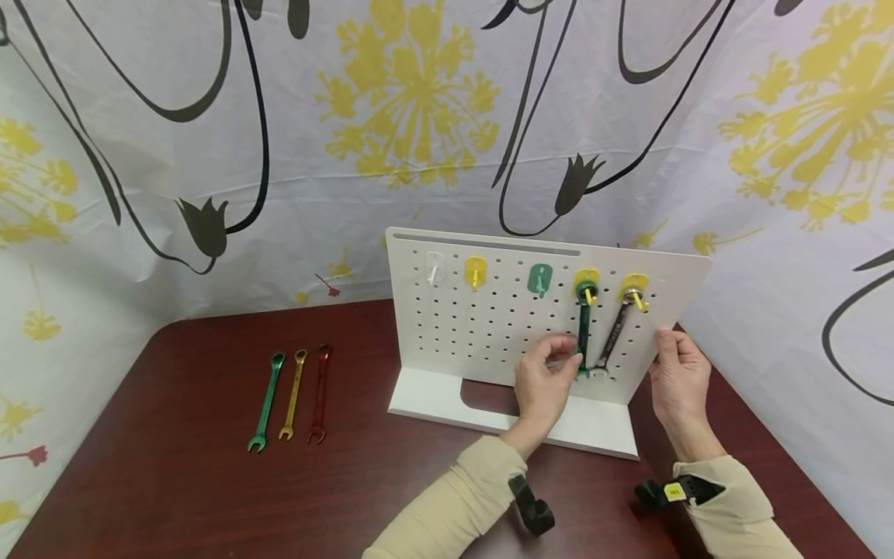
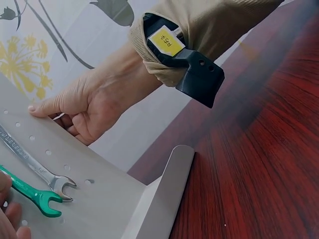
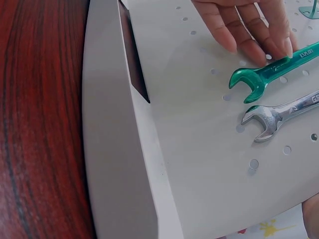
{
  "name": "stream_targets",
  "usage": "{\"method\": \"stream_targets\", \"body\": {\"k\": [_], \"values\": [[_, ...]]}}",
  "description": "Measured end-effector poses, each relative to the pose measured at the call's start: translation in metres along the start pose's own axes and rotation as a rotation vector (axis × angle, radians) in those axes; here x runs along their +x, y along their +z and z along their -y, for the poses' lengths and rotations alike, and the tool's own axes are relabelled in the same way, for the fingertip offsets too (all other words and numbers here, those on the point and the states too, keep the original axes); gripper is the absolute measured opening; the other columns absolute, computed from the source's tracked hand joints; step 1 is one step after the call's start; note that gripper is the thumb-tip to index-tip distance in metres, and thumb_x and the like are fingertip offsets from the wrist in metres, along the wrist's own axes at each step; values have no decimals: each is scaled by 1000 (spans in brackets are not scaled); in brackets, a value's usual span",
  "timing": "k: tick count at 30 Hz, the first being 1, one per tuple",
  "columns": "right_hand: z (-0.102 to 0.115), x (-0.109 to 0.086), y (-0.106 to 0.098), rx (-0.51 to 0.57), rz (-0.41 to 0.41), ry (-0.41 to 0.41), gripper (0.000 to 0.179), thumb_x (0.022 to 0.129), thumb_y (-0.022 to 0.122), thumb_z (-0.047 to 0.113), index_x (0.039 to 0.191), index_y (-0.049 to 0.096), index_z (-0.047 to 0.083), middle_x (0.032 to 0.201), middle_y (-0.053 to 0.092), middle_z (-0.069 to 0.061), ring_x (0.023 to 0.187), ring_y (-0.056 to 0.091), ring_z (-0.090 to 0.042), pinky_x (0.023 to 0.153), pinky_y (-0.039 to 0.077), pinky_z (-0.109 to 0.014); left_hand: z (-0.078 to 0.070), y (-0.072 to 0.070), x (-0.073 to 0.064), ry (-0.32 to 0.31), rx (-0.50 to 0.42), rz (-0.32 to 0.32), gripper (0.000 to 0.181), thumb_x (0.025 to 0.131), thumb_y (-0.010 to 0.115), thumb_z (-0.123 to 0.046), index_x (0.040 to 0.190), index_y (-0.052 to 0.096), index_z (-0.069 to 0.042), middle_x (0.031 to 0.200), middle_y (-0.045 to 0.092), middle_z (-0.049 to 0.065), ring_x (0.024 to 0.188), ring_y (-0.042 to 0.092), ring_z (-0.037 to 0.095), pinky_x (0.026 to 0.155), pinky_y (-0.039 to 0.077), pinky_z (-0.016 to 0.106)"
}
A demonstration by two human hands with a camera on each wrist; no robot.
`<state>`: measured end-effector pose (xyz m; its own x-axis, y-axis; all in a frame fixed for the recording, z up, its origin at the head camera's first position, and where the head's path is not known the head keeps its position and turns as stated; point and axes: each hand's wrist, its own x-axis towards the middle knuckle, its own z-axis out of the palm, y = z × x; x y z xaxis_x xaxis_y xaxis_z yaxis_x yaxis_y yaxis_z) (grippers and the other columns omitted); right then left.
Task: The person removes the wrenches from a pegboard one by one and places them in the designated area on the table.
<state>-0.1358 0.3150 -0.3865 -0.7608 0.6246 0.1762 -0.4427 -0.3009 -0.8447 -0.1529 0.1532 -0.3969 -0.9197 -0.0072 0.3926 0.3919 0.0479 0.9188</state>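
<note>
A green wrench (image 1: 583, 330) and a silver wrench (image 1: 615, 338) hang side by side from yellow hooks on a white pegboard (image 1: 447, 326). At the green wrench's lower open end is my left hand (image 1: 546, 380), fingers loosely bent. In the right wrist view its fingertips (image 3: 259, 55) lie along one side of that wrench, not wrapped round it. My right hand (image 1: 680, 380) grips the pegboard's right edge, thumb on the front face and the other fingers behind, as the left wrist view also shows.
On the dark red table (image 1: 174, 419) to the left lie a green wrench (image 1: 267, 404), a yellow wrench (image 1: 293, 396) and a red wrench (image 1: 320, 396). A white hook (image 1: 434, 269), a yellow hook (image 1: 476, 273) and a green hook (image 1: 540, 279) bear nothing. A patterned curtain (image 1: 293, 155) stands behind.
</note>
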Motion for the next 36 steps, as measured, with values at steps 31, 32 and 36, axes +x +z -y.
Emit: {"method": "stream_targets", "body": {"k": [31, 32, 36], "values": [[-2, 1, -1, 13, -16, 2, 16, 89, 61, 9, 77, 62, -1, 91, 69, -4, 87, 64, -11, 65, 54, -21, -5, -18, -12, 105, -105, 256, 24, 83, 66, 3, 107, 64, 1, 88, 68, 16, 77, 67, 16, 68, 54, 15], [-2, 1, -1, 10, -16, 2, 16, 89, 61, 10, 77, 62, -1, 91, 69, -4, 87, 64, -11, 65, 54, -21, -9, -21, -13, 105, -108, 267, 24, 84, 65, 4, 108, 64, 2, 88, 67, 17, 78, 67, 18, 68, 54, 15], [-3, 2, -1, 2, -11, -3, 16, 89, 61, 10, 77, 62, 0, 90, 69, -4, 86, 65, -11, 64, 54, -21, -26, -31, -15, 108, -137, 311, 25, 84, 63, 7, 109, 61, 7, 90, 66, 23, 80, 66, 31, 71, 55, 18]]}}
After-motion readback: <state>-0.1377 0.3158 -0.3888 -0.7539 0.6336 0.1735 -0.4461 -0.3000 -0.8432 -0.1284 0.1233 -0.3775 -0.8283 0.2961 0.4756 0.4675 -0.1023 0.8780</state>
